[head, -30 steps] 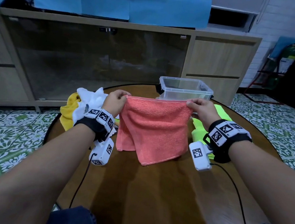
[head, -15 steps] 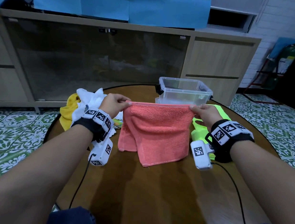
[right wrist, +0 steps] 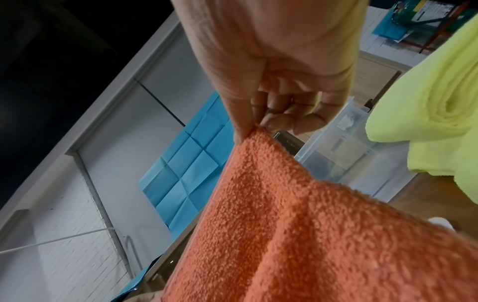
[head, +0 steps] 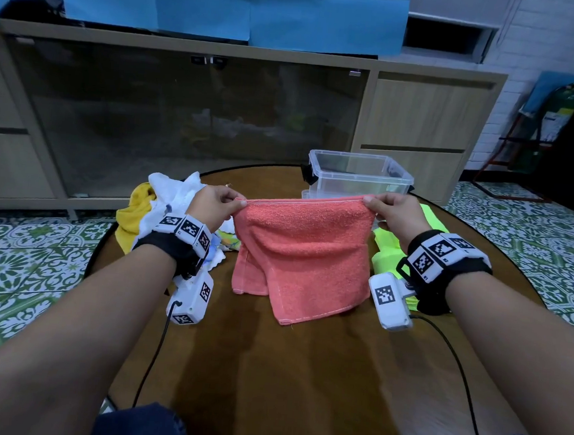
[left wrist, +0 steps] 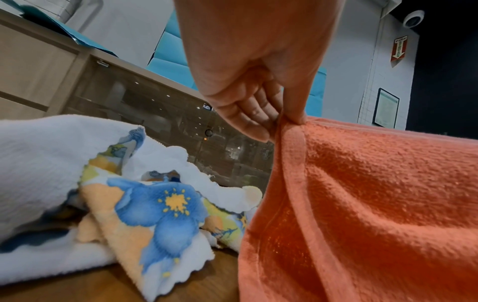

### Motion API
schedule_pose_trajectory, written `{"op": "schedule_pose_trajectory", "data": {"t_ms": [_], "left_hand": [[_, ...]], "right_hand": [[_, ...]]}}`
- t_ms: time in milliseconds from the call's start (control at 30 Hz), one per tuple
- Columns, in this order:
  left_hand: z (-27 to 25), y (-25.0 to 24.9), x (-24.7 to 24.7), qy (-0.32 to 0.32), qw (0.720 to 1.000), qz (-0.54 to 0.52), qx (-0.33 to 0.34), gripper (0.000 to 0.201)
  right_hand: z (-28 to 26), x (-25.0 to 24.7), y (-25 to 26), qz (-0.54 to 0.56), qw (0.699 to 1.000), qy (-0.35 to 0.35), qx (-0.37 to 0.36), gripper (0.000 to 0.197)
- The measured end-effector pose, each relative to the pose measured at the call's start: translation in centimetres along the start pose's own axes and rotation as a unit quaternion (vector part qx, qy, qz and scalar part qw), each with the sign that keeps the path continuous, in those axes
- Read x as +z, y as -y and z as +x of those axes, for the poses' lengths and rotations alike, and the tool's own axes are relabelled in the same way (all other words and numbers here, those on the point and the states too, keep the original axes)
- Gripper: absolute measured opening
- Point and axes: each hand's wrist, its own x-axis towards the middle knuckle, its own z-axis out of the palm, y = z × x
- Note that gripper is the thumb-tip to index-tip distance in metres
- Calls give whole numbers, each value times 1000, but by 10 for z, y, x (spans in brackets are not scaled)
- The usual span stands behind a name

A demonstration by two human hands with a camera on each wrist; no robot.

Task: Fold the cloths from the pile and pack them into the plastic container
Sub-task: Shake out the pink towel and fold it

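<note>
A coral-orange towel (head: 305, 249) hangs over the round wooden table (head: 283, 381), stretched by its top edge between both hands. My left hand (head: 220, 201) pinches the top left corner (left wrist: 287, 124); my right hand (head: 387, 209) pinches the top right corner (right wrist: 252, 130). The towel's lower edge rests on the table. Behind it stands the clear plastic container (head: 359, 175), open and showing nothing inside. The pile of cloths (head: 163, 204), white, yellow and flower-printed (left wrist: 145, 206), lies at the left. A lime-green cloth (head: 393, 249) lies at the right (right wrist: 434, 114).
A long wooden cabinet (head: 423, 125) with dark glass doors runs behind the table. Green patterned floor tiles (head: 17, 264) surround the table. Two black cables (head: 150, 361) trail from the wrist cameras across the tabletop toward me.
Both hands have moved slightly apart and lowered a little, pulling the towel's top edge taut. The towel now hangs lower in front of the container.
</note>
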Motion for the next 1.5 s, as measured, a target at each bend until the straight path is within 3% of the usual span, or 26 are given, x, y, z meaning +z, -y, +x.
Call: {"op": "schedule_pose_trajectory", "data": {"t_ms": [100,167,267,433,533,800,1000,1133,1233,1367,1433,1500], "left_hand": [[-1,-1,0,11,999,42,-16,5],[-2,-6,3,21,995,98,-14,12],[-3,-28,17,51,993,102,28,26],[-19,-71,51,109,986,66,103,18],[-23,-80,59,113,983,84,121,18],[-23,-77,55,137,985,39,94,12],[-16,-77,53,83,992,25,91,5],[-5,-74,42,-6,997,-13,79,12],[-3,-69,32,-66,995,-21,74,6],[8,-58,9,-172,983,-58,21,23],[15,-46,-8,-213,974,-80,-12,27],[16,-30,-21,-223,972,-65,-42,28]], "right_hand": [[-2,2,4,13,1000,27,-3,18],[-4,5,8,10,998,54,-6,17],[-10,17,14,-17,996,87,-22,12],[-17,43,22,-36,990,125,-45,16],[-18,46,22,-41,990,123,-47,19],[-21,43,23,-20,992,110,-49,24],[-17,41,17,-24,985,161,-62,21],[-12,35,7,-161,963,207,-67,20],[-11,30,1,-315,915,246,-50,25],[-12,24,-12,-524,795,306,-8,23],[-16,14,-18,-526,780,338,41,25],[-17,5,-21,-489,801,335,79,14]]}}
